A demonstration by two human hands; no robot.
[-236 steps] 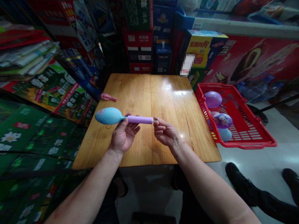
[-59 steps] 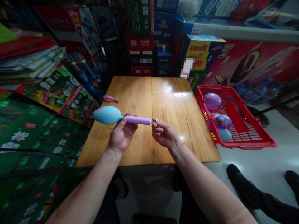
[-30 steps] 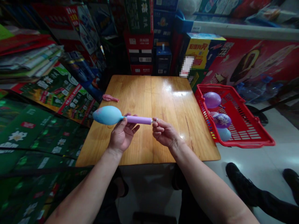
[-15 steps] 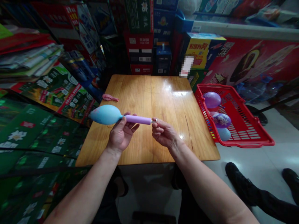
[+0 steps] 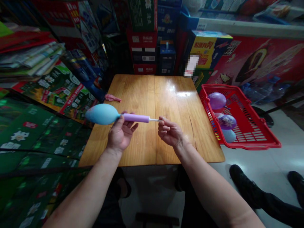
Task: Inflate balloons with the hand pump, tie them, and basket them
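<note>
A purple hand pump (image 5: 136, 118) lies level above the wooden table (image 5: 142, 148). My left hand (image 5: 120, 133) holds the pump's left end, with its thumb at the neck of a light blue inflated balloon (image 5: 102, 114) fitted there. My right hand (image 5: 171, 131) is closed on the pump's white handle, and a length of white rod shows between it and the purple barrel. A flat pink balloon (image 5: 113, 98) rests at the table's left edge, beyond the blue balloon.
To the right of the table stands a red basket (image 5: 257, 139) holding purple and blue balloons (image 5: 217, 100). Stacked boxes (image 5: 144, 39) line the far side, and green cartons (image 5: 21, 133) the left. A person's shoe (image 5: 242, 180) is at the lower right.
The white rod has come out of the purple barrel as my hands moved apart. My left hand, with the pump and blue balloon, has shifted left; my right hand has shifted slightly right.
</note>
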